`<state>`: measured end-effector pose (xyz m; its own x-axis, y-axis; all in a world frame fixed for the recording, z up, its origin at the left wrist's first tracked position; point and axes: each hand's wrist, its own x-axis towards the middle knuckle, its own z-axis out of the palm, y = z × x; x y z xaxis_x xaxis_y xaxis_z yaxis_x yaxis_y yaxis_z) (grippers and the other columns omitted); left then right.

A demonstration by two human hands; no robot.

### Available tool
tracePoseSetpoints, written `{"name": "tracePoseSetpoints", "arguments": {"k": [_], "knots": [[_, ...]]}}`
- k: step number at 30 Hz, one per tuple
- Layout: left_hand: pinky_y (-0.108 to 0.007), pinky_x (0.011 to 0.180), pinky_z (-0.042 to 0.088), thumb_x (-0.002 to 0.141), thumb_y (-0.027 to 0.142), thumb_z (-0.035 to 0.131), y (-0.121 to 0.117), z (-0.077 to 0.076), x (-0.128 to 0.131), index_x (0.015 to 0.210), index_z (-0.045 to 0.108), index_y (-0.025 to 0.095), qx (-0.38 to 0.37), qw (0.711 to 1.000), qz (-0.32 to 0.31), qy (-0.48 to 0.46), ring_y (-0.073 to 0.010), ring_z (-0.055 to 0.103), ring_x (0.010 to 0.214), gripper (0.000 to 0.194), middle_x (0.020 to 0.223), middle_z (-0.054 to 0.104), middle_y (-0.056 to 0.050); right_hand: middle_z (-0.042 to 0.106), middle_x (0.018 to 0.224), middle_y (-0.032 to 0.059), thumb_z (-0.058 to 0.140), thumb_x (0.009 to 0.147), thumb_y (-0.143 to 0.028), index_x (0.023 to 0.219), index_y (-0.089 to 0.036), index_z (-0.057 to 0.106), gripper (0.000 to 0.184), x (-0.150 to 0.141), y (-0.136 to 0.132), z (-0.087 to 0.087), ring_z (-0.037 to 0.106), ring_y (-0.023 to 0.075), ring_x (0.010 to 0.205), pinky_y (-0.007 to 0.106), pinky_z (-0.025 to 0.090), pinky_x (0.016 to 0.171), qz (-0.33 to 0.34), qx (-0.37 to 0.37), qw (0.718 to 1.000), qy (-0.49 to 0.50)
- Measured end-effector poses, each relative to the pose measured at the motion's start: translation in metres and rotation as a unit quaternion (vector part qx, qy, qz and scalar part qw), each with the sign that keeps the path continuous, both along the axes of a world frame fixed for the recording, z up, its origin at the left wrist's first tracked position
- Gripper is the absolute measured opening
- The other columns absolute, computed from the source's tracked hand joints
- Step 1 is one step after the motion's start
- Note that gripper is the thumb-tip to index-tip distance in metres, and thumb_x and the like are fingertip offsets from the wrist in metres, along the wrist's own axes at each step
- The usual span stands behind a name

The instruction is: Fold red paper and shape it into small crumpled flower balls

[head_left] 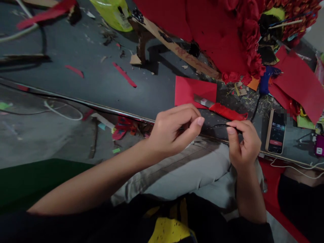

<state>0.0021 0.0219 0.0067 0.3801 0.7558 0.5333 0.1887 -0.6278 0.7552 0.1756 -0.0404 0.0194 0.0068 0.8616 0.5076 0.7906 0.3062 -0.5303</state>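
Observation:
My right hand point(244, 143) pinches a thin black strand point(219, 125) between thumb and forefinger, above the table's front edge. The strand thins out leftward toward my left hand point(176, 130), whose fingers are curled with the thumb against the forefinger. Whatever that hand may hold is too small or hidden to make out. Just beyond both hands lies a red-handled cutter knife point(226, 110), its blade resting on a red paper sheet point(187, 88).
A large red paper-covered form point(202, 30) stands at the back. Right of it lie a blue glue gun point(265, 81) with a black cord, red sheets point(298, 81) and a phone point(275, 133). Scraps litter the table and floor. A yellow container point(112, 15) stands at the back left.

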Motion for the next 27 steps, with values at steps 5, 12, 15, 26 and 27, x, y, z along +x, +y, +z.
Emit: {"name": "tracePoseSetpoints", "arguments": {"k": [5, 12, 15, 26, 27], "knots": [[-0.022, 0.064, 0.053, 0.088, 0.017, 0.053, -0.007, -0.001, 0.003, 0.101, 0.061, 0.017, -0.06, 0.998, 0.023, -0.018, -0.013, 0.064, 0.076, 0.016, 0.094, 0.068, -0.006, 0.065, 0.077, -0.0013, 0.051, 0.088, -0.019, 0.088, -0.022, 0.061, 0.011, 0.001, -0.001, 0.002, 0.058, 0.0123, 0.068, 0.028, 0.044, 0.067, -0.038, -0.014, 0.999, 0.01], [-0.02, 0.063, 0.053, 0.085, 0.022, 0.062, -0.016, -0.009, 0.003, 0.085, 0.065, 0.016, -0.082, 0.995, -0.058, -0.007, -0.0126, 0.065, 0.066, 0.006, 0.078, 0.071, -0.004, 0.062, 0.073, -0.0019, 0.051, 0.088, -0.019, 0.084, -0.022, 0.06, 0.01, 0.001, -0.001, 0.004, 0.053, 0.0114, 0.065, 0.027, 0.042, 0.066, -0.069, -0.029, 0.997, 0.015], [-0.018, 0.061, 0.052, 0.087, 0.019, 0.06, -0.017, -0.007, 0.001, 0.088, 0.066, 0.016, -0.097, 0.994, -0.053, -0.026, -0.0112, 0.065, 0.065, 0.007, 0.079, 0.071, -0.004, 0.058, 0.07, -0.0024, 0.05, 0.089, -0.019, 0.08, -0.022, 0.058, 0.012, 0.002, 0.0, 0.004, 0.051, 0.0113, 0.064, 0.027, 0.04, 0.064, -0.053, -0.041, 0.997, 0.024], [-0.021, 0.064, 0.052, 0.087, 0.017, 0.059, -0.014, 0.001, -0.001, 0.089, 0.066, 0.017, -0.13, 0.988, -0.075, -0.032, -0.0121, 0.065, 0.067, 0.007, 0.081, 0.071, -0.003, 0.064, 0.084, 0.0013, 0.047, 0.089, -0.014, 0.09, -0.022, 0.058, 0.014, 0.008, 0.0, 0.004, 0.059, 0.0145, 0.082, 0.031, 0.043, 0.076, 0.019, -0.049, 0.998, -0.042], [-0.02, 0.064, 0.052, 0.087, 0.016, 0.058, -0.014, 0.001, -0.001, 0.089, 0.065, 0.017, -0.13, 0.988, -0.079, -0.033, -0.0119, 0.065, 0.067, 0.007, 0.081, 0.071, -0.003, 0.065, 0.087, 0.0018, 0.047, 0.088, -0.013, 0.094, -0.023, 0.059, 0.016, 0.008, 0.0, 0.003, 0.059, 0.0148, 0.084, 0.032, 0.043, 0.078, 0.027, -0.039, 0.997, -0.06]]}}
